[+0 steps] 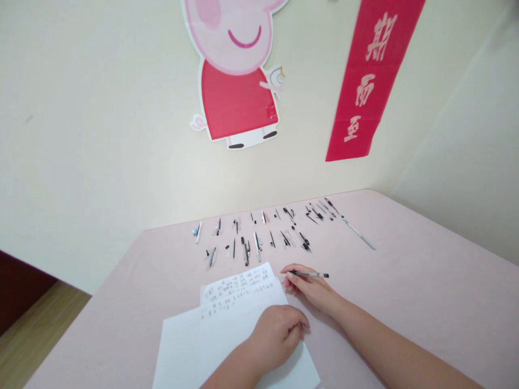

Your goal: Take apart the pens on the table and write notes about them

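My right hand [310,286] is closed around a pen [310,274] with a dark end, just beyond the right edge of the papers. The pen lies nearly level, its dark end pointing right. On the sheets rests my left hand [278,335], its fingers curled in and no object showing in them. A white sheet [239,340] with a few short marks near its top lies under it. Behind that, partly covered, is another sheet [259,270] with several lines of handwriting. A further blank sheet [176,340] shows at the left.
Pens and pen parts [245,251] lie in two rows across the pink table [121,324]. At the right end of the back row a long pale stick [359,233] slants outward. The wall behind carries a cartoon pig cutout [239,100] and a red banner [373,81].
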`<state>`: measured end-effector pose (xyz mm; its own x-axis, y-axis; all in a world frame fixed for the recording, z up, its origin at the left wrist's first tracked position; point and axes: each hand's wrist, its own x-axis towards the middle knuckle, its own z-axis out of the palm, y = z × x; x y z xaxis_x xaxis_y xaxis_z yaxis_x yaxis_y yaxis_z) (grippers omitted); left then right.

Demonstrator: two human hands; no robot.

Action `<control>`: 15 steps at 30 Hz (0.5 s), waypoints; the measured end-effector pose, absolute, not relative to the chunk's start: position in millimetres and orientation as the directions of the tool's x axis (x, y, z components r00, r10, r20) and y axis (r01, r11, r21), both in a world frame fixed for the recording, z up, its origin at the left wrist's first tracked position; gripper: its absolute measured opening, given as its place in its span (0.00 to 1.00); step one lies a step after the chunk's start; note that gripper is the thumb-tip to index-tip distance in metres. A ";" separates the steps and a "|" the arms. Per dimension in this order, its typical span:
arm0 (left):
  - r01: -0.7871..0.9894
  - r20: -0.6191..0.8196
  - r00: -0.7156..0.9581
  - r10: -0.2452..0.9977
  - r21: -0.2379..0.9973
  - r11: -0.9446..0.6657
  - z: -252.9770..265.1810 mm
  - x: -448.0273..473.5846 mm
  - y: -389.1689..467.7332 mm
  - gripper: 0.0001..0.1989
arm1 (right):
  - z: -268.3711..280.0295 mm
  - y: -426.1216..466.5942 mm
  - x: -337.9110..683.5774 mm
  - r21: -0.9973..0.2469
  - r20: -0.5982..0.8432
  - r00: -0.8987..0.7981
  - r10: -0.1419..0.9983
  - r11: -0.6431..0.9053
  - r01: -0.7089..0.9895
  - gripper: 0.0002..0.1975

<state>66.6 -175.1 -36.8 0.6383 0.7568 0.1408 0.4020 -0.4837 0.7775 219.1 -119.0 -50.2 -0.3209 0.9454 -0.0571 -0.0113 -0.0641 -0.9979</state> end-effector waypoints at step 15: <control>0.539 -0.104 0.748 0.656 0.672 -0.508 19.1 38.8 -200.3 0.18 | -52.2 -119.1 216.5 -0.998 -0.055 -0.311 0.949 -0.060 -0.005 0.24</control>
